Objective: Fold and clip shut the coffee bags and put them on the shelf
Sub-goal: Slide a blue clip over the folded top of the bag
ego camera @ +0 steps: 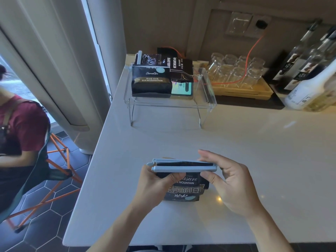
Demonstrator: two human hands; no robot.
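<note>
Here the black coffee bag [183,190] stands on the pale counter [254,142] near its front edge, its folded top caught in a long pale-blue clip [181,166] that lies across it. The left hand [154,184] grasps the bag just under the clip's left end, thumb across the print so that part of the lettering is covered. The right hand [231,179] pinches the clip's right end between thumb and fingers — whether the clip is fully snapped shut is hard to tell, since a dark gap shows between its two bars.

Further back, a clear acrylic shelf [207,104] holds two more dark coffee bags [151,81]; the left one carries a pale clip on top, while the one behind is partly hidden. To the right, upturned glasses [234,71] sit on a wooden tray [243,90], and bottles [298,64] are cut off by the frame edge. At far left a seated person in a red shirt [23,124] is only partly in view.
</note>
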